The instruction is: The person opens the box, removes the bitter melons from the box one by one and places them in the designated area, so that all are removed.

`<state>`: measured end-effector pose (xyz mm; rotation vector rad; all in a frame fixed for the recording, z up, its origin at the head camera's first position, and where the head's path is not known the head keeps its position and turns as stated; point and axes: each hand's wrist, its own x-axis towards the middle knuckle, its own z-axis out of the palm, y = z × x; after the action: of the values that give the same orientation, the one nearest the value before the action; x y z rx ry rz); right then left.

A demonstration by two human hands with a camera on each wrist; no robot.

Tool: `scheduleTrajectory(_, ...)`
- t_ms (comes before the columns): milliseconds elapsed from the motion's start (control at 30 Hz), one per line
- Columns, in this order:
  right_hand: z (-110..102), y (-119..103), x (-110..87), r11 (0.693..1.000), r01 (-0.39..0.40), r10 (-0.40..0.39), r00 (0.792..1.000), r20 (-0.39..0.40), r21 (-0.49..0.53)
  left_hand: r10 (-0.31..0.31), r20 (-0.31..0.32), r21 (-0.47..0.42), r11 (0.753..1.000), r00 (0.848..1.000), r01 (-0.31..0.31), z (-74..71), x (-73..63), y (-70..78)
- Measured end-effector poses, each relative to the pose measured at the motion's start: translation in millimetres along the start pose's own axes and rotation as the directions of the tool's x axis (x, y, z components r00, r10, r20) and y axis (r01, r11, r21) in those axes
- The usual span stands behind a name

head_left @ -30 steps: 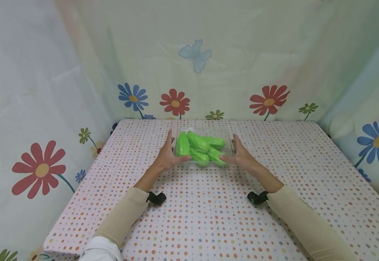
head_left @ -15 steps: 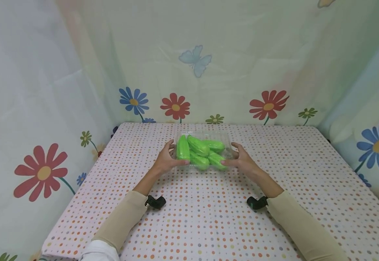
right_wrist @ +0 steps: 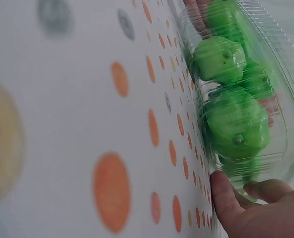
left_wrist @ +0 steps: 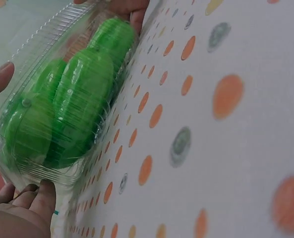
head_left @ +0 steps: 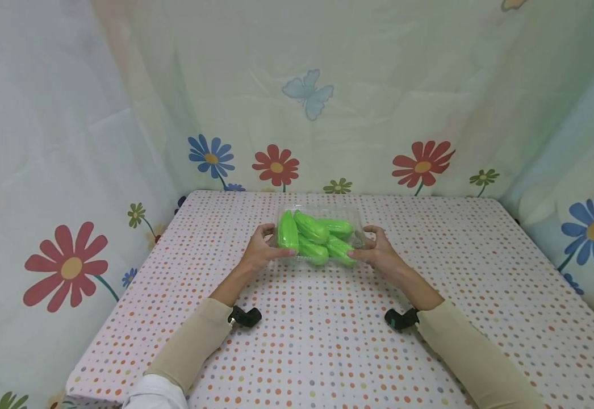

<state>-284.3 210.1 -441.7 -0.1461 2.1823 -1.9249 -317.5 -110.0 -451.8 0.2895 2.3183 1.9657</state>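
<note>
A clear plastic clamshell box (head_left: pixel 353 215) holds several bright green, zucchini-shaped vegetables (head_left: pixel 311 228) and sits toward the back of the table. My left hand (head_left: pixel 258 249) grips its left end, thumb over the front corner and fingers curled at the side. At the opposite end my right hand (head_left: pixel 383 255) holds it the same way. From the left wrist, fingertips (left_wrist: pixel 46 191) show right at the box's ribbed end wall. In the right wrist view, fingers (right_wrist: pixel 225 196) lie between the lower edge of the box and the cloth.
A dotted cloth (head_left: pixel 307 341) covers the table. Flower-printed curtains (head_left: pixel 358 102) hang at the back and on both sides. Black wrist cameras (head_left: pixel 246 317) are strapped at both cuffs.
The fingers of both hands, more outstretched a second ago, have curled in against the ends of the box. The box looks unmoved on the table; the head view has tilted slightly.
</note>
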Motion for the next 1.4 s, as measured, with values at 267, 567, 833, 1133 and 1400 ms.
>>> scheduleTrajectory(267, 0.7, 0.9, 4.1, 0.998, 0.025, -0.025, 1.0, -0.006, 0.064, 0.01, -0.036, 0.041, 0.999, 0.999, -0.009, 1.3, 4.6, -0.4)
scheduleTrajectory(567, 5.4, 9.3, -1.7, 1.0, 0.002, -0.002, 1.0, -0.026, 0.023, -0.025, -0.089, -0.039, 0.999, 0.996, 0.022, 4.4, -4.3, -6.3)
scheduleTrajectory(833, 6.3, 10.1, 1.5, 0.997, 0.038, -0.029, 0.992, -0.127, 0.072, 0.014, -0.153, -0.085, 0.996, 0.988, -0.027, 4.5, -2.1, -10.6)
scheduleTrajectory(1133, 4.8, 10.1, 1.7, 0.997, 0.046, -0.031, 0.978, -0.204, 0.069, 0.037, -0.196, -0.057, 0.997, 0.98, -0.05, 6.0, -2.7, -8.1)
scheduleTrajectory(1400, 4.9, 12.8, -1.5, 0.997, 0.034, -0.017, 0.97, -0.242, 0.066, 0.015, -0.242, -0.047, 0.998, 0.97, -0.027, 8.4, -4.5, -9.8)
